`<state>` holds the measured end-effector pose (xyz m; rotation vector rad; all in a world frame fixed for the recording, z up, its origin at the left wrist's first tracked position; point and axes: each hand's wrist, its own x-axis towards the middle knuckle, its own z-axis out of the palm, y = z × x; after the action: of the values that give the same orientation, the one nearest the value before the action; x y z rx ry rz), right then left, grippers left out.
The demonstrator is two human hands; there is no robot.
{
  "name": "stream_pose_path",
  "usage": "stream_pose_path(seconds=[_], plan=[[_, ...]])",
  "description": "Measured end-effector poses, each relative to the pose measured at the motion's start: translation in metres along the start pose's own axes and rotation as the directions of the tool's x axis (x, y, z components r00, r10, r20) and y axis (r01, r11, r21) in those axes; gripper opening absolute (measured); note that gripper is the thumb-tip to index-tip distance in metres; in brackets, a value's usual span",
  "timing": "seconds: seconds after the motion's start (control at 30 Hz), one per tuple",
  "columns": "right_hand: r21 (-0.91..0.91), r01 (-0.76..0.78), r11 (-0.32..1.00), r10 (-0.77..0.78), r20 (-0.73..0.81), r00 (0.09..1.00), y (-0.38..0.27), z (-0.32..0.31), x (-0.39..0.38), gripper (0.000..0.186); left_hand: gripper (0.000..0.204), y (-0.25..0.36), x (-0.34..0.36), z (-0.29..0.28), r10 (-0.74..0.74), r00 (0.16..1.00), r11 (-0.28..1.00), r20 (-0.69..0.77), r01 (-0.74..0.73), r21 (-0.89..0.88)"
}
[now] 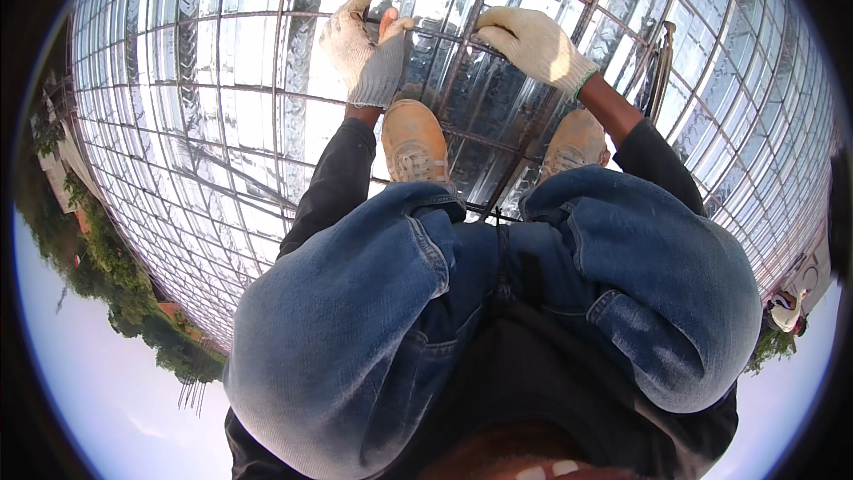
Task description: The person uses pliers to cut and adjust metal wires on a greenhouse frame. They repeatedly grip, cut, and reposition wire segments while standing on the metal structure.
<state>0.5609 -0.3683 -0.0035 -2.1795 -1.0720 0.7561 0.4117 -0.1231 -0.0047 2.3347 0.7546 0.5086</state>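
A grid of dark steel bars covers shiny, ribbed metal sheeting. My left hand, in a pale knit glove with a bare reddish fingertip showing, is at a crossbar left of centre; its fingers are bent but apart, with nothing visible in them. To its right, my right hand, also gloved, has its fingers closed at a bar crossing; what they grip is hidden. Tan shoes sit below both hands, under my bent jeans-clad knees. A long metal object lies right of my right hand.
The mesh stretches outward on every side. Trees and protruding rods show beyond the left edge. At the far right rim, a person in white is beside the sheeting's edge.
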Motion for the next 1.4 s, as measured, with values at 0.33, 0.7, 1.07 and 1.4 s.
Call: stream_pose_path(seconds=[0.33,0.7,1.07,1.4], plan=[[-0.082,-0.020,0.996,0.018,-0.027,0.999,-0.008,0.005,-0.009,0.033,0.036,0.020,-0.025,-0.018,0.085,0.879,0.993,0.469,-0.111,0.029],[-0.035,-0.180,0.983,0.173,-0.145,0.974,-0.019,0.002,-0.035,0.046,0.038,0.036,-0.021,-0.013,0.137,0.820,0.956,0.556,-0.256,0.142],[0.040,-0.313,0.949,0.312,0.046,0.949,-0.013,-0.002,-0.025,0.033,0.029,0.033,-0.020,-0.009,0.176,0.793,0.938,0.584,-0.316,0.146],[-0.132,-0.094,0.987,0.093,-0.010,0.996,-0.024,0.006,0.000,0.027,0.022,0.040,-0.019,-0.011,0.222,0.754,0.869,0.618,-0.441,0.225]])
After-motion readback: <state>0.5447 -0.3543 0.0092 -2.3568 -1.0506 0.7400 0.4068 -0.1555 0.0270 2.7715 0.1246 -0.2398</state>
